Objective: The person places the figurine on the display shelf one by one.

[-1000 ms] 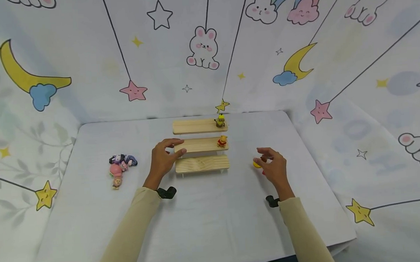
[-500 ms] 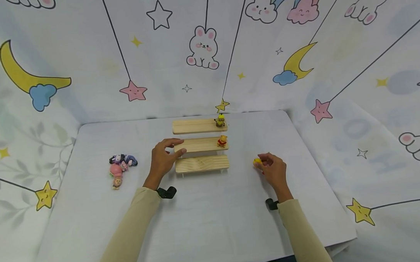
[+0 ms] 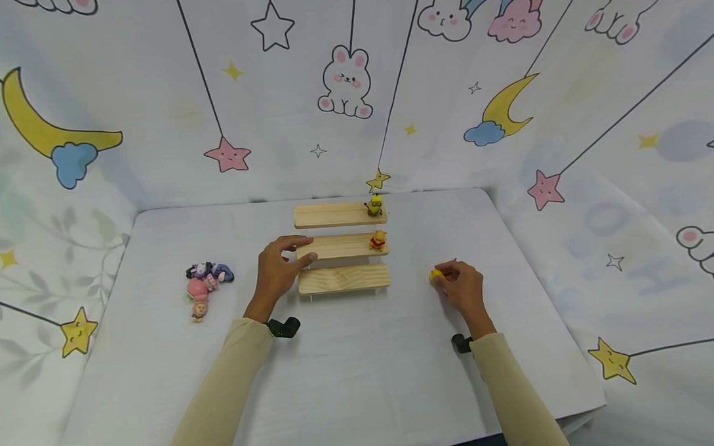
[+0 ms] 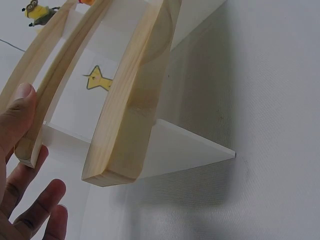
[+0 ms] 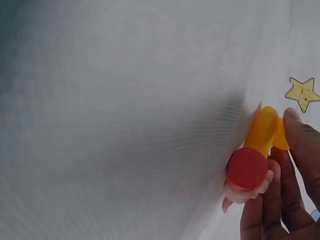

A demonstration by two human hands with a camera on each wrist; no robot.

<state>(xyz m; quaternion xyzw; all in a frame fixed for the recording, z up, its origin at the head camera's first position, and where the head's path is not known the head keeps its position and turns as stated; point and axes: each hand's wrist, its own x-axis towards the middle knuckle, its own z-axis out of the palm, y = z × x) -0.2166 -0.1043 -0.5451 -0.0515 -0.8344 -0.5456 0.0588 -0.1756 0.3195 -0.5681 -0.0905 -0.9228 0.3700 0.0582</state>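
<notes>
Your left hand [image 3: 276, 273] rests against the left end of the wooden stepped shelf [image 3: 341, 248], thumb on the end of the middle step and the other fingers [image 4: 30, 210] loosely spread below it, curled round nothing. Held like that, it seems to brace the light shelf so it does not slide on the desk [image 3: 362, 374].

Your right hand [image 3: 462, 286] is down on the desk well to the right of the shelf, and its fingers [image 5: 300, 150] close round a small yellow-and-red toy figure [image 5: 255, 155]. The wrist view shows the fingertips pinching it from the far side while it lies on the cloth, so the grip looks newly taken rather than lifted.

Beyond your left fingertips, at the right ends of the steps, a yellow minion figure [image 3: 375, 205] stands on the top step and a bear figure [image 3: 378, 240] on the middle one; the lowest step is bare. A heap of other small figures [image 3: 206, 287] lies well to the left of your left hand.
</notes>
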